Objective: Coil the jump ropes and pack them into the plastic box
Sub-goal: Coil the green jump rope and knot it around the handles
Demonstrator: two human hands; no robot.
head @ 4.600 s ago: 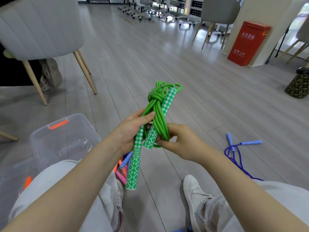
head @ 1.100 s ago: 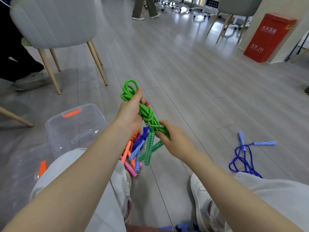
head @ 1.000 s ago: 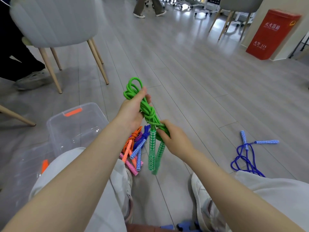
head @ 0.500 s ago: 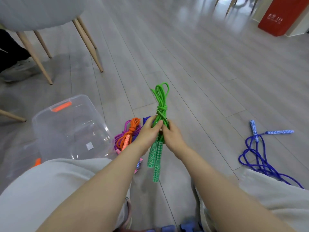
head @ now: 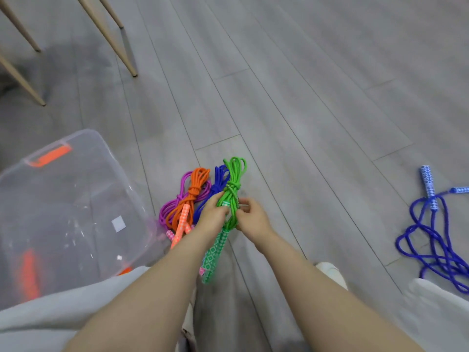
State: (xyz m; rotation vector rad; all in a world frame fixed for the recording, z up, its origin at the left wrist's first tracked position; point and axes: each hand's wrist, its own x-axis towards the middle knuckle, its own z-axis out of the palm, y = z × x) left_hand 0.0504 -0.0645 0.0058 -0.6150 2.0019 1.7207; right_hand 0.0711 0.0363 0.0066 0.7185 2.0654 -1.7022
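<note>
We hold the knotted green jump rope (head: 232, 196) low over the floor (head: 304, 102), our left hand (head: 214, 215) curled round its coil from nine o'clock, our right hand (head: 250, 219) pinching it from three o'clock; each grip is narrow, closed on the rope. Its patterned handles (head: 215, 252) hang toward six o'clock. Just beside it, at nine o'clock, lie coiled blue (head: 218, 184), orange (head: 195, 191) and purple ropes (head: 175, 207). The clear plastic box (head: 76, 214) stands further toward nine o'clock. A loose blue rope (head: 431, 240) sprawls well apart at three o'clock.
</note>
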